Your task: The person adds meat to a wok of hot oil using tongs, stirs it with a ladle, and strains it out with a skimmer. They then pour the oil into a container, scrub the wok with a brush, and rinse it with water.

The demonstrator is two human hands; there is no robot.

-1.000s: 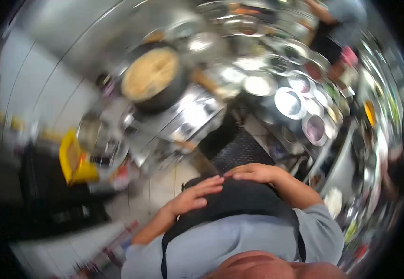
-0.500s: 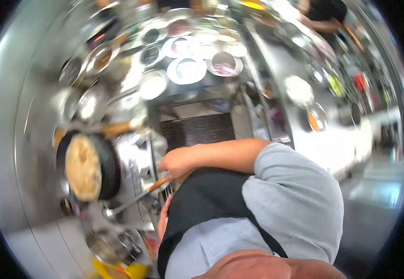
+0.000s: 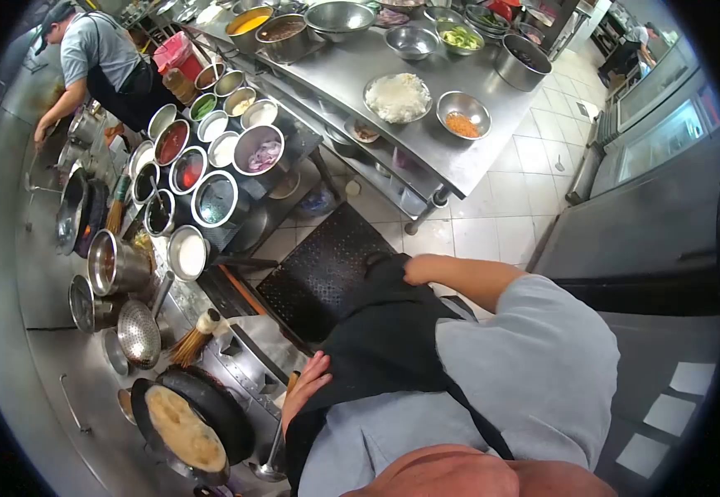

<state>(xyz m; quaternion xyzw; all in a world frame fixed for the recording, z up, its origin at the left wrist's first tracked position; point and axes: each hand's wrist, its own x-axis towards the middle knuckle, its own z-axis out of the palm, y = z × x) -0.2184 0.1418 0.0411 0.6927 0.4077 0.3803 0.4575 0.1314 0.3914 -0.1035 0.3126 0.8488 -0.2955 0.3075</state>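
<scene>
My left hand [image 3: 306, 388] lies against the front of my black apron [image 3: 385, 348], fingers stretched out. Right beside it is the wooden handle end of a ladle [image 3: 269, 470], whose bowl rests low on the stove next to the wok. My right hand [image 3: 419, 269] is at the far edge of the apron, its fingers mostly hidden. The wok [image 3: 140, 406] on the stove holds a pale, golden-brown mass in liquid [image 3: 184, 427]. Near it are a bamboo brush [image 3: 194, 338] and a perforated strainer [image 3: 139, 333].
Several bowls of ingredients, one with sliced onion [image 3: 259, 151], stand beyond the stove. A steel table [image 3: 451, 161] carries bowls of rice [image 3: 398, 98] and orange bits [image 3: 462, 125]. A black mat [image 3: 327, 269] covers part of the floor. A co-worker [image 3: 99, 62] leans over at far left.
My view has swung to the right. My right hand has let go of the ladle and moved away from the stove to the apron's edge. The ladle now rests beside my left hand.
</scene>
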